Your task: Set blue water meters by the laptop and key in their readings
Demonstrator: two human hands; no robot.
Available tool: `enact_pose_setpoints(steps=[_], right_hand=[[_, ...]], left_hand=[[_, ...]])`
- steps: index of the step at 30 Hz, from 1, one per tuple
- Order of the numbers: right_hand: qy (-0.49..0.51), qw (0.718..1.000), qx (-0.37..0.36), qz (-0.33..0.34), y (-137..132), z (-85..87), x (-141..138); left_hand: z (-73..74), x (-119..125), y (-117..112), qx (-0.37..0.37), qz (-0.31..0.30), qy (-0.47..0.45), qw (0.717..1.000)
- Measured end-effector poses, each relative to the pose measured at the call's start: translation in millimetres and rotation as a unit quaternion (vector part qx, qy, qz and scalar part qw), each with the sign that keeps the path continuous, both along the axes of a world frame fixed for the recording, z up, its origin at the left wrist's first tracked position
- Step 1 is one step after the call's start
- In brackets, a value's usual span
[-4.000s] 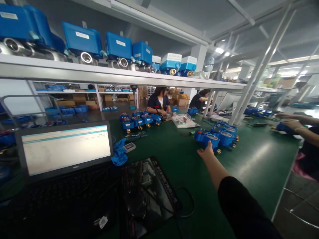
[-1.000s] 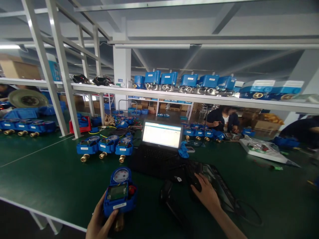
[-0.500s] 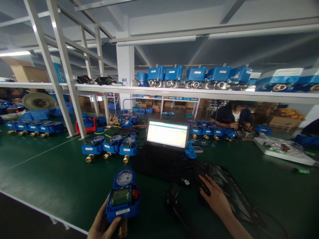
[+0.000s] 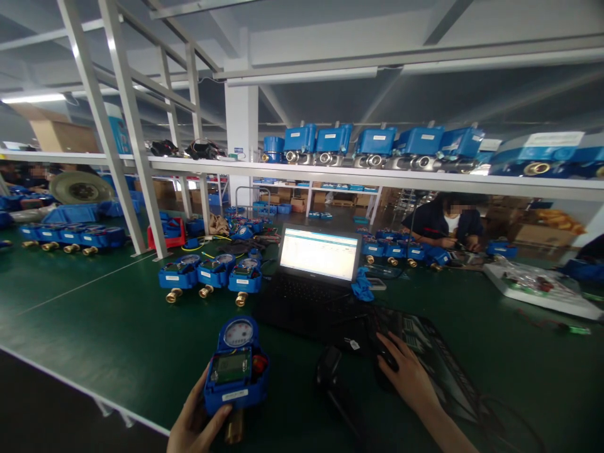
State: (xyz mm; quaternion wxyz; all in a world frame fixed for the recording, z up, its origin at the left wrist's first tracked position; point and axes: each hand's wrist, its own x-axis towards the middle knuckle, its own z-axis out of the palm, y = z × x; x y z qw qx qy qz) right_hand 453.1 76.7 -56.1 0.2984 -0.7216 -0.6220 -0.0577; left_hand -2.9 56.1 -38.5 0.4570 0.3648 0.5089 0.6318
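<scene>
My left hand (image 4: 195, 421) grips a blue water meter (image 4: 236, 366) from below, its round dial and small green screen facing up and a brass fitting under it. My right hand (image 4: 408, 377) rests closed over a black computer mouse (image 4: 387, 363) on a dark printed mouse pad (image 4: 425, 352). A black handheld scanner (image 4: 330, 377) lies between my two hands. Behind them an open black laptop (image 4: 318, 264) shows a white screen with rows.
Three blue meters (image 4: 210, 275) with brass ends stand in a row left of the laptop on the green table (image 4: 94, 314). More meters line the far left and the shelf above. A seated person (image 4: 446, 223) works across the table. A white tray (image 4: 542, 286) lies at right.
Four seconds ago my right arm reached toward blue meters at right. Since then the view swung left; my left hand holds a meter and my right hand sits on the mouse, nearly still lately.
</scene>
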Motion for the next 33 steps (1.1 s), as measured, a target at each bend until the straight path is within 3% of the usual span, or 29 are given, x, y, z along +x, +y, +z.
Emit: enact_pose_setpoints(steps=[17,33], right_hand=[[0.017,0.999,-0.033,-0.006,-3,11.1,-6],[0.009,1.000,-0.003,-0.013,-3,3.2,-2]], left_hand=[[9.1,4,-2,-0.010,-0.003,-0.001,1.000],[5.4,3,-1,0.004,0.001,-0.011,1.000]])
